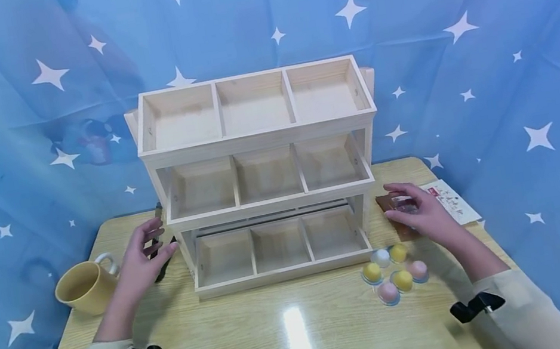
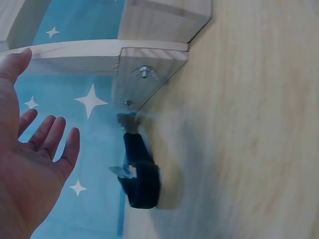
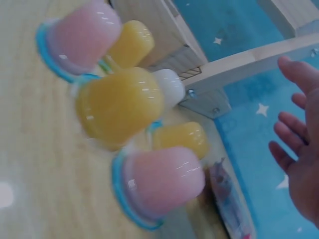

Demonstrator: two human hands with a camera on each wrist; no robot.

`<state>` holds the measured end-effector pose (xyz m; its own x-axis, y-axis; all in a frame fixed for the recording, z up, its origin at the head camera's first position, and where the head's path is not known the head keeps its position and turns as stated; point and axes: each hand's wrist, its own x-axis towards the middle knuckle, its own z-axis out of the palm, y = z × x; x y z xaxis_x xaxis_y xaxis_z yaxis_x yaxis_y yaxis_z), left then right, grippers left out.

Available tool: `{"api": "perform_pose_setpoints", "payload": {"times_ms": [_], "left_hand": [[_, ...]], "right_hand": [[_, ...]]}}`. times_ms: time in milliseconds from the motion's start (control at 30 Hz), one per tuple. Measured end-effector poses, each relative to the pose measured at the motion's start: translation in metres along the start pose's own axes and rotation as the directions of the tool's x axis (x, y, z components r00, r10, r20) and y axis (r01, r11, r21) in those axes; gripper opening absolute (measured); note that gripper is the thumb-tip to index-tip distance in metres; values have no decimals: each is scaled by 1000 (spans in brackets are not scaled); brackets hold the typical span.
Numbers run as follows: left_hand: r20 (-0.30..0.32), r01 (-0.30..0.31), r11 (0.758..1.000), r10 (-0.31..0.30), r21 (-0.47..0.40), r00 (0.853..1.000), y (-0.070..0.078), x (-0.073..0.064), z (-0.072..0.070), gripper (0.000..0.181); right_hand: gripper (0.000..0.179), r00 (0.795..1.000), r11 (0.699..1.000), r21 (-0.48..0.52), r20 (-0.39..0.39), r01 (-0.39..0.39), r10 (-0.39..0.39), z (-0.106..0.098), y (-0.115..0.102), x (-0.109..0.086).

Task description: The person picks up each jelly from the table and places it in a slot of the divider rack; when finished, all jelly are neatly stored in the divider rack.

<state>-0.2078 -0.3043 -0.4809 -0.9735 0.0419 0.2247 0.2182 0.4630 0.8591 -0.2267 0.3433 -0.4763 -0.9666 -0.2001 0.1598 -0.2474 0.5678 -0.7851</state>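
Note:
A pale wooden three-tier shelf (image 1: 259,141) stands at the back of the table, each tier split into three compartments. My left hand (image 1: 142,260) hovers beside its left side, fingers spread and loosely bent, holding nothing. Below that hand lies a dark, narrow object (image 2: 142,174) with a brownish end; its kind is unclear. At the shelf's other side, my right hand (image 1: 420,212) hangs with relaxed fingers and holds nothing. Near its wrist sit several upside-down jelly cups: yellow jelly cups (image 3: 119,107), pink jelly cups (image 3: 164,184) and a white jelly cup (image 3: 170,87).
A yellow mug (image 1: 86,288) with a white handle stands at the table's left edge. Under and beyond the right hand lies a packet (image 1: 449,201) with white and brown parts. A blue star-patterned curtain (image 1: 461,81) hangs behind the wooden table (image 1: 219,346).

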Motion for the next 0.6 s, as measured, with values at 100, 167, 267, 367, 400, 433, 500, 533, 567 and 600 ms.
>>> {"api": "perform_pose_setpoints", "payload": {"times_ms": [100,167,267,367,400,433,500,533,567,600], "left_hand": [[-2,-2,1000,2,-19,1000,-3,-2,4,76],[-5,-4,1000,4,-26,1000,-5,-3,7,75],[-5,0,999,0,-44,1000,-8,-4,11,73],[3,6,997,-6,-79,1000,-9,-5,15,70],[7,7,996,-6,-94,1000,-9,-6,16,69],[10,9,994,-8,-109,1000,-10,-7,17,68],[14,9,992,-7,-126,1000,-10,-7,19,66],[16,10,991,-8,-131,1000,-9,-7,20,66],[19,12,991,-10,-137,1000,-10,-8,21,65],[22,16,990,-13,-140,1000,-10,-8,22,65]], "right_hand": [[61,1000,1000,-21,9,23,-22,3,3,-8],[59,999,999,-42,13,33,-33,6,5,-14],[59,999,997,-64,20,38,-37,8,7,-22],[61,999,997,-64,29,47,-45,9,8,-30],[61,998,997,-66,33,48,-46,10,8,-33],[60,998,997,-60,40,47,-45,10,8,-35],[57,998,998,-54,51,43,-40,11,7,-38],[56,998,998,-56,59,38,-34,11,7,-40],[56,997,997,-64,66,29,-25,11,7,-42],[55,997,997,-69,75,21,-16,11,6,-43]]}}
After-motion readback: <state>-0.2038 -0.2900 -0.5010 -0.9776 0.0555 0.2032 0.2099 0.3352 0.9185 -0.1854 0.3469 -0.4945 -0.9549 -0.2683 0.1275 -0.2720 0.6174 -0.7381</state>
